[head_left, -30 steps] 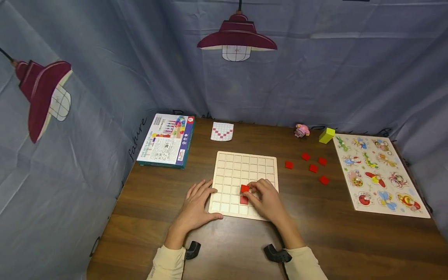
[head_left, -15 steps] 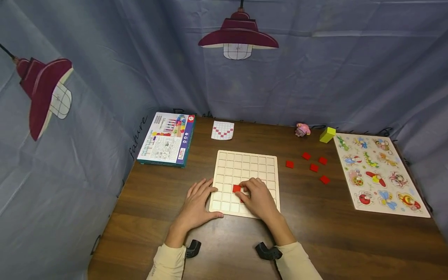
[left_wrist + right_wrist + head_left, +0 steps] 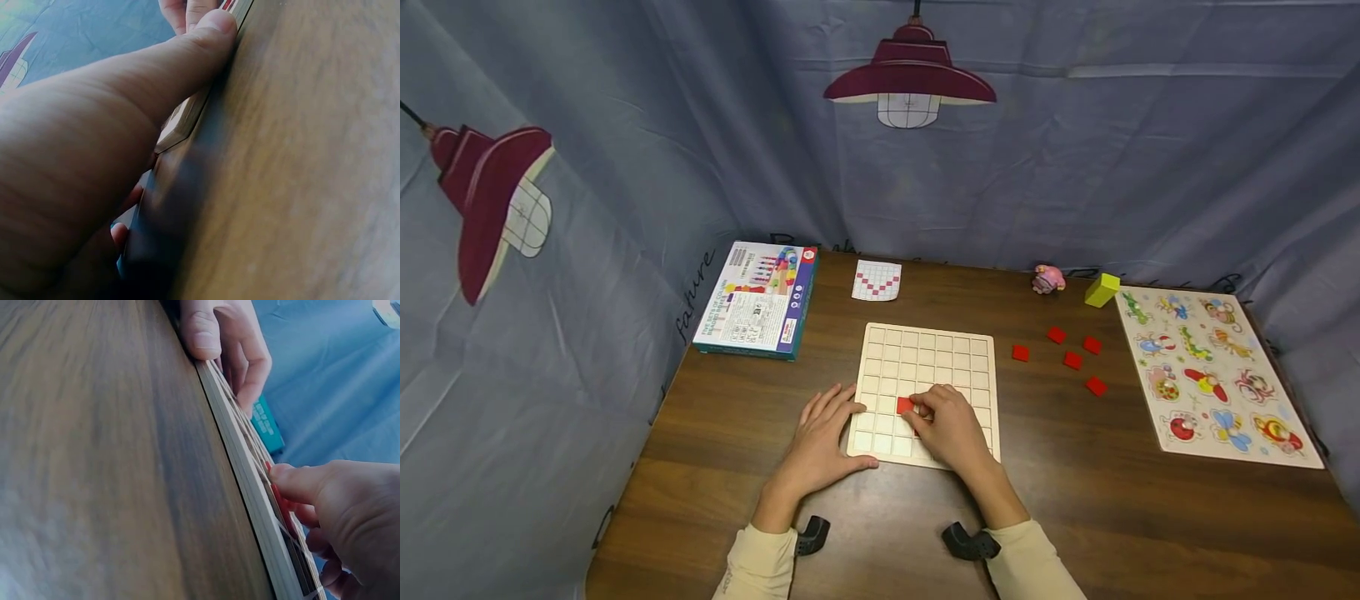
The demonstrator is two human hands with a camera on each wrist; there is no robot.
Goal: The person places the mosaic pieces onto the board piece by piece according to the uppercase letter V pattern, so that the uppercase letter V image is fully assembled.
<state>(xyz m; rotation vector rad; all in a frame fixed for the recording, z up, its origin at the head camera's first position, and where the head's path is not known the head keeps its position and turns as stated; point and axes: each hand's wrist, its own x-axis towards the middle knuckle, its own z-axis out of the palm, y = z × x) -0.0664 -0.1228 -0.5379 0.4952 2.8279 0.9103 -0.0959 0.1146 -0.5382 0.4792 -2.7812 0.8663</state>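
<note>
At the near side of a dark wooden table (image 3: 880,508), a person in cream sleeves works over a pale gridded board (image 3: 891,367), pinching a red tile (image 3: 905,405) between the thumb and forefinger of the right hand (image 3: 951,427). The tile is at the grid's lower middle, third column from the left; from where I stand, I cannot tell whether it lies fully down in its cell. The lower fingers of that hand curl beneath the palm, partly hidden.

The left hand (image 3: 822,437) braces the board's near left corner, its thumb spread wide from the fingers, which lie close together against the left rim. That is a sound hold, to my eye: light pressure there should stop the board from sliding.

The step appears to be seating the tile. It would go best with the tile's sides squared to the cell walls, one edge lowered first, then the pinch loosened and a fingertip pressed flat on top. A second tile (image 3: 916,432) sits just below and to the right, mostly covered by the hand, and the curled fingers could nudge it; lifting straight up would be safer than dragging away.

Five loose tiles (image 3: 1072,360) lie to the board's right, within easy reach. Beyond the board, a paper card (image 3: 877,281) displays a V of pinkish squares, in plain sight for checking each cell.
</note>
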